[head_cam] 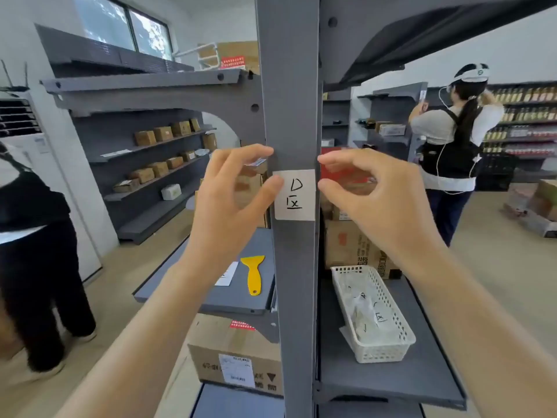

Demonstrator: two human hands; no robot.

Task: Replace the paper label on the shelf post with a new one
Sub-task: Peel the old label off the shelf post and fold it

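The white rectangular paper label (294, 194), hand-marked in black, sits flat on the front face of the grey metal shelf post (289, 86), its long axis upright along the post. It lies directly between the two hands. The left hand (223, 203) is the one in contact: its thumb tip rests on the label's left edge, forefinger touching the post just above, the fingers (272, 188) moderately spread and gripping nothing. The right hand (370, 194) hovers just beside the label's right edge, thumb and forefinger parted in a narrow pinch, empty. Whether this label is the old or new one cannot be told. A yellow plastic scraper (253, 274) lies on the grey shelf (238, 300) below; a white perforated plastic basket (373, 312) holds crumpled papers.
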